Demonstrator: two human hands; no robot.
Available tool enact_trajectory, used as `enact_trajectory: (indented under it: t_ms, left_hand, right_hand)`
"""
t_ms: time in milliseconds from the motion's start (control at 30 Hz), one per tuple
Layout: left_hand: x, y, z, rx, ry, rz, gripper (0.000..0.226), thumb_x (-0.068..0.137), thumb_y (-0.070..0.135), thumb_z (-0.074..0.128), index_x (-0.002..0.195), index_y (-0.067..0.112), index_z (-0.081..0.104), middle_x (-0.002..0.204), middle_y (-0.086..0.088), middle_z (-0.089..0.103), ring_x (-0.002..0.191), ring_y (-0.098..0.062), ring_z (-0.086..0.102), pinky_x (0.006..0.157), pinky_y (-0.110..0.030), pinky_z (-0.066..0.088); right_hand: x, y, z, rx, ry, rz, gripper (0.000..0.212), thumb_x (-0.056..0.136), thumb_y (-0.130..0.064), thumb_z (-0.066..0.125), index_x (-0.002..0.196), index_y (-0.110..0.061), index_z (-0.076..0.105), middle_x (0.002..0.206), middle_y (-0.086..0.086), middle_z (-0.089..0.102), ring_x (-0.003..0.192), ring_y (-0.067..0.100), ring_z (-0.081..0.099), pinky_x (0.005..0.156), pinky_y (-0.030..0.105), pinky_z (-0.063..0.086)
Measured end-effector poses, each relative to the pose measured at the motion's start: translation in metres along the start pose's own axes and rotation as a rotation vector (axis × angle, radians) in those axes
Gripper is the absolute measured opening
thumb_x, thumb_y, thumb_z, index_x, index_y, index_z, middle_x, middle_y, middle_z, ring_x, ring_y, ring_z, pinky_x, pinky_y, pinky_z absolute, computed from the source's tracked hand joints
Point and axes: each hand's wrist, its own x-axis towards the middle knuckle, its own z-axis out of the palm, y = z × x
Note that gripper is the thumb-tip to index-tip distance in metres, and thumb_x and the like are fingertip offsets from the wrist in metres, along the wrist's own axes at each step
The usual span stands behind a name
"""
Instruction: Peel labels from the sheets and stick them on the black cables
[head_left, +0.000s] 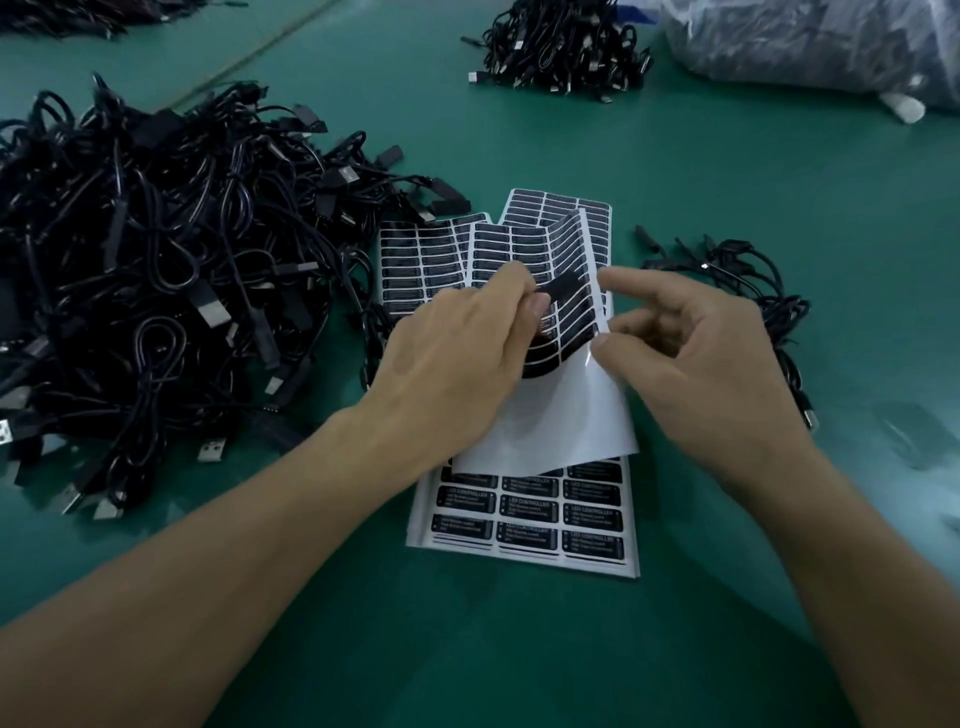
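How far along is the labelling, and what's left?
Done: the lifted sheet is bare backing lower down, so labels have left it. In hand: the left hand pinches a black label off that sheet while the right hand holds its edge. Left: printed sheets underneath and the large cable pile; whether the small bunch at right is labelled cannot be told.

- Looks like a small factory or assembly workshop, at a hand-labelling bench.
- Wide worktop (727, 171) covered in green matting, with a seam (270, 45) running across the far left.
- Huge tangled heap of black cables (156, 286) at left, another heap (566, 47) farther back, a small bundle (753, 296) at right.
- Big clear plastic bag (810, 41) stuffed with dark goods in the far right corner.
- Stacked sheets of identical printed labels (524, 519) in the middle.
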Motion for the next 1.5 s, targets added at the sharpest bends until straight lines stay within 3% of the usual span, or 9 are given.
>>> enact_trajectory:
  t_ms: [100, 167, 300, 500, 667, 900, 1167, 1400, 1500]
  left_hand:
    - [-0.001, 0.003, 0.001, -0.095, 0.019, 0.026, 0.02, 0.109, 0.025, 0.035, 0.098, 0.015, 0.048, 0.079, 0.002, 0.066, 0.065, -0.019, 0.059, 0.059, -0.044, 0.047]
    - [-0.002, 0.006, 0.002, -0.173, 0.042, 0.06, 0.015, 0.108, 0.019, 0.035, 0.099, 0.016, 0.046, 0.067, 0.009, 0.053, 0.055, -0.008, 0.048, 0.052, -0.031, 0.039]
    - [-0.003, 0.011, 0.003, -0.327, 0.002, 0.006, 0.006, 0.101, 0.021, 0.043, 0.095, 0.025, 0.042, 0.068, 0.012, 0.047, 0.056, -0.009, 0.044, 0.05, -0.027, 0.037]
    - [-0.003, 0.014, 0.003, -0.374, 0.003, -0.043, 0.036, 0.088, 0.036, 0.068, 0.083, 0.03, 0.033, 0.076, 0.008, 0.052, 0.062, -0.012, 0.049, 0.058, -0.034, 0.045]
    - [-0.002, 0.015, 0.003, -0.395, 0.137, -0.007, 0.053, 0.08, 0.025, 0.084, 0.077, 0.034, 0.032, 0.077, 0.01, 0.068, 0.069, -0.005, 0.063, 0.059, -0.013, 0.046]
    - [-0.003, 0.014, 0.002, -0.398, 0.151, 0.046, 0.056, 0.077, 0.015, 0.085, 0.073, 0.026, 0.03, 0.081, 0.011, 0.073, 0.073, 0.001, 0.069, 0.062, -0.017, 0.054]
    - [-0.001, 0.008, 0.003, -0.505, 0.133, -0.022, 0.053, 0.074, 0.009, 0.083, 0.071, 0.029, 0.034, 0.078, 0.011, 0.076, 0.07, -0.006, 0.073, 0.065, -0.035, 0.061]
    - [-0.001, 0.005, 0.007, -0.532, 0.129, -0.123, 0.049, 0.076, 0.007, 0.077, 0.072, 0.022, 0.031, 0.072, 0.007, 0.075, 0.071, -0.008, 0.073, 0.069, -0.046, 0.059]
    - [0.0, 0.004, 0.006, -0.549, 0.171, -0.185, 0.046, 0.076, 0.008, 0.073, 0.073, 0.023, 0.029, 0.07, 0.003, 0.074, 0.068, -0.018, 0.071, 0.072, -0.047, 0.058]
  right_hand:
    - [0.001, 0.0, 0.001, 0.09, 0.008, 0.029, 0.041, 0.085, -0.005, 0.071, 0.116, -0.032, 0.064, 0.075, -0.003, 0.074, 0.067, 0.022, 0.068, 0.068, 0.033, 0.058]
    - [0.0, 0.001, 0.002, 0.157, 0.009, 0.062, 0.035, 0.085, -0.008, 0.075, 0.109, -0.03, 0.063, 0.076, -0.001, 0.075, 0.073, 0.025, 0.071, 0.073, 0.041, 0.058]
    - [0.001, 0.003, 0.004, 0.244, -0.023, 0.091, 0.026, 0.084, -0.009, 0.078, 0.099, -0.024, 0.063, 0.077, 0.001, 0.076, 0.075, 0.021, 0.073, 0.073, 0.038, 0.059]
    - [0.002, 0.004, 0.007, 0.272, -0.066, 0.014, 0.021, 0.089, -0.003, 0.066, 0.089, -0.024, 0.068, 0.079, -0.003, 0.075, 0.074, 0.01, 0.07, 0.07, 0.023, 0.058]
    - [0.002, 0.006, 0.007, 0.201, -0.078, -0.024, 0.021, 0.092, -0.009, 0.064, 0.089, -0.028, 0.057, 0.072, 0.006, 0.07, 0.065, 0.034, 0.058, 0.064, 0.054, 0.053]
    - [0.001, 0.005, 0.007, 0.076, -0.079, -0.124, 0.024, 0.087, -0.02, 0.061, 0.08, -0.034, 0.042, 0.067, 0.005, 0.055, 0.056, 0.008, 0.043, 0.05, 0.026, 0.037]
    - [-0.002, 0.003, 0.009, -0.028, -0.058, -0.226, 0.022, 0.086, -0.018, 0.061, 0.084, -0.03, 0.042, 0.076, 0.006, 0.06, 0.07, 0.032, 0.058, 0.059, 0.051, 0.048]
    - [-0.003, 0.003, 0.006, -0.092, 0.012, -0.17, 0.024, 0.075, -0.02, 0.065, 0.073, -0.028, 0.043, 0.055, -0.011, 0.052, 0.045, 0.004, 0.04, 0.044, 0.012, 0.033]
    - [-0.005, 0.002, 0.004, -0.27, 0.001, -0.121, 0.018, 0.071, -0.027, 0.066, 0.069, -0.026, 0.047, 0.052, -0.008, 0.051, 0.047, 0.01, 0.042, 0.045, 0.018, 0.039]
